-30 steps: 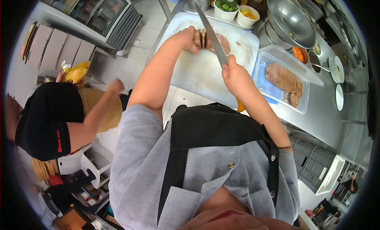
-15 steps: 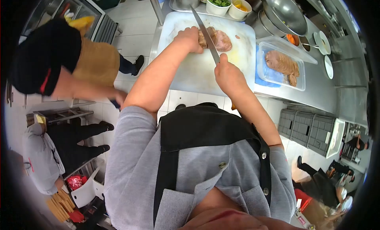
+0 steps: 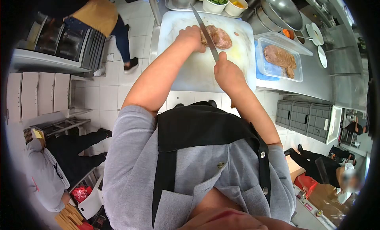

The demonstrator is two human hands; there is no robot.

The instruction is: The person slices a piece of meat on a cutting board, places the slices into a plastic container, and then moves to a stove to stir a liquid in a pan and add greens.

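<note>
My right hand (image 3: 229, 73) is closed round the handle of a long kitchen knife (image 3: 205, 34), its blade pointing away and to the left across the meat. Under the blade lies a piece of browned, pinkish meat (image 3: 223, 39), with a cut slice at its right end. My left hand (image 3: 190, 38) presses on the meat's left end, fingers curled over it and close to the blade. Both rest over a white cutting board (image 3: 186, 73). A small scrap of meat (image 3: 236, 33) lies apart on the board, to the right.
Right of the board, a clear plastic container (image 3: 299, 71) holds sliced meat (image 3: 279, 59). Beyond the board stand a bowl of greens (image 3: 215, 7), a bowl of yellow pieces (image 3: 236, 8) and a large metal bowl (image 3: 283, 10). A person (image 3: 95, 16) stands at the upper left.
The person on the left has moved away, toward the top of the view. My hands, the knife and the meat keep nearly the same places, with the view shifted slightly.
</note>
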